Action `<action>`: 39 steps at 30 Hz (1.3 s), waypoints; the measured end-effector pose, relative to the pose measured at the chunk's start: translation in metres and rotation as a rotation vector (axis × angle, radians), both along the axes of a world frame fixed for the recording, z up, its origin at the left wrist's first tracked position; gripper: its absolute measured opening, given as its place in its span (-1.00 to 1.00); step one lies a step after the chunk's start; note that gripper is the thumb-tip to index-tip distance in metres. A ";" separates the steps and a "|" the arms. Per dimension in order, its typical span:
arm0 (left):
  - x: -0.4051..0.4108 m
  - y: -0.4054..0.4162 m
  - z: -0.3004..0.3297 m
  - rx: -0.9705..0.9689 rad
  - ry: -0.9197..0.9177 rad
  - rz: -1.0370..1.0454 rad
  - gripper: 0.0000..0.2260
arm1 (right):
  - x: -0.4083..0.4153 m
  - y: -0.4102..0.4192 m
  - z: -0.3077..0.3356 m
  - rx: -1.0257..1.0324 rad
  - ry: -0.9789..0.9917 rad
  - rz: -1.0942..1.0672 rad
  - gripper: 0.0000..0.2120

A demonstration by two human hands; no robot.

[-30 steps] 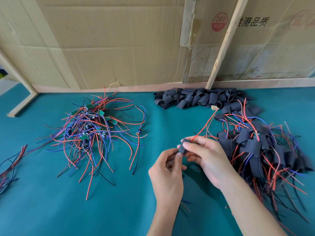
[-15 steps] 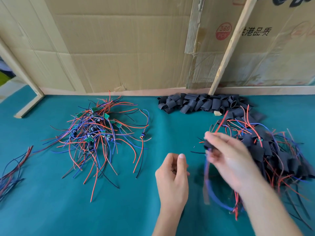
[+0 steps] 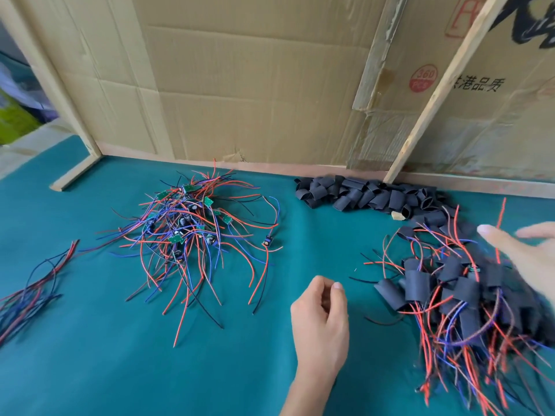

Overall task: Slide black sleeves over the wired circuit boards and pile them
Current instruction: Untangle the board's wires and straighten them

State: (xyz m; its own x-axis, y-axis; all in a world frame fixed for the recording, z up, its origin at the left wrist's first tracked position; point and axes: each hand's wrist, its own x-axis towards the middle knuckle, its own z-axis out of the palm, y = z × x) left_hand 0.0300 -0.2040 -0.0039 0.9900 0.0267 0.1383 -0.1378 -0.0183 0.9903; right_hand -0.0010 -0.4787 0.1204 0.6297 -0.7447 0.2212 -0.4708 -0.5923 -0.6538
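We see a teal table (image 3: pixel 90 370) from above, and we place everything by the heap of finished boards (image 3: pixel 468 295), a tangle of black-sleeved circuit boards with red, blue and black wires that lies on the cloth at the near right.

Above the far right edge of that heap is the right hand (image 3: pixel 531 259), blurred, its fingers spread and fairly straight. We see nothing gripped in it. Whether it touches the heap we cannot tell.

Just to the left of the heap, over bare cloth, is the left hand (image 3: pixel 321 319). Its fingers are curled loosely inward with the thumb up beside them, and we see nothing between them.

Behind the heap, along the foot of a cardboard wall (image 3: pixel 255 85), lies a row of empty black sleeves (image 3: pixel 369 193), short flattened tubes, its near end touching the heap's far edge. A small pale block (image 3: pixel 397 216) sits between the sleeves and the heap.

Well to the left of the heap, past the left hand, is a loose pile of unsleeved boards (image 3: pixel 192 229): small green circuit boards with long red, blue and black wires fanning outward.

Farther left again, at the table's edge, lies a thin bundle of bare wires (image 3: pixel 33 289).

A slanted wooden batten (image 3: pixel 444 88) leans against the cardboard behind the heap.
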 end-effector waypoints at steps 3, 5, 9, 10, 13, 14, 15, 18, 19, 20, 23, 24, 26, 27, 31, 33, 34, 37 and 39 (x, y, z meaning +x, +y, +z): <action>0.000 0.001 0.000 -0.003 0.002 0.021 -0.76 | 0.029 0.053 0.008 -0.172 -0.173 0.023 -0.55; 0.001 0.002 0.000 -0.017 0.007 0.040 -0.73 | 0.061 0.110 0.007 -0.207 -0.122 0.355 -0.77; 0.003 0.002 0.002 -0.026 -0.005 0.052 -0.70 | 0.133 0.205 -0.019 -0.165 0.345 0.955 -0.81; 0.003 0.002 0.002 -0.018 -0.004 0.050 -0.69 | 0.150 0.220 -0.033 -0.160 0.426 0.981 -0.75; 0.002 0.005 0.002 0.003 0.008 0.055 -0.69 | 0.180 0.250 -0.065 -0.183 0.525 0.925 -0.71; 0.003 0.006 0.002 -0.013 0.024 0.060 -0.71 | 0.183 0.254 -0.070 -0.189 0.522 0.897 -0.76; 0.003 0.007 0.002 -0.025 0.038 0.066 -0.72 | 0.185 0.256 -0.073 -0.185 0.508 0.867 -0.81; 0.004 0.008 0.003 -0.001 0.027 0.075 -0.68 | 0.181 0.248 -0.070 -0.114 0.440 0.785 -0.88; 0.004 0.008 0.003 0.006 0.016 0.070 -0.67 | 0.179 0.240 -0.068 -0.051 0.406 0.753 -0.89; 0.004 0.007 0.002 -0.002 0.013 0.063 -0.66 | 0.175 0.230 -0.064 0.065 0.356 0.723 -0.89; 0.001 0.008 0.003 0.001 0.025 0.059 -0.69 | 0.161 0.193 -0.047 0.609 0.175 0.681 -0.85; 0.001 0.008 0.004 0.000 0.030 0.064 -0.69 | 0.156 0.179 -0.041 0.733 0.137 0.677 -0.84; 0.000 0.007 0.004 -0.010 0.036 0.075 -0.69 | 0.147 0.151 -0.029 0.808 0.057 0.645 -0.85; 0.001 0.008 0.004 -0.010 0.040 0.084 -0.69 | 0.142 0.138 -0.024 0.837 -0.001 0.619 -0.86; 0.000 0.008 0.003 -0.022 0.039 0.112 -0.71 | 0.121 0.108 -0.009 0.953 -0.134 0.599 -0.84; 0.000 0.007 0.004 -0.049 0.046 0.099 -0.71 | 0.107 0.107 -0.008 0.916 -0.103 0.698 -0.83; 0.000 0.007 0.005 -0.069 0.054 0.088 -0.69 | 0.099 0.110 -0.011 0.885 -0.053 0.781 -0.84; -0.001 0.008 0.009 -0.158 0.072 0.071 -0.64 | 0.073 0.120 -0.017 0.784 0.212 0.971 -0.82; -0.002 0.009 0.011 -0.177 0.065 0.073 -0.60 | 0.064 0.117 -0.012 0.759 0.221 0.988 -0.82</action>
State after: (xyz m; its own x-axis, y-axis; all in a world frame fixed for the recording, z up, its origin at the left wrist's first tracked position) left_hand 0.0281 -0.1953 0.0067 0.9913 0.1171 0.0605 -0.0778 0.1493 0.9857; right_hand 0.0631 -0.3618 0.1088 0.9572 0.1698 -0.2346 -0.1853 -0.2635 -0.9467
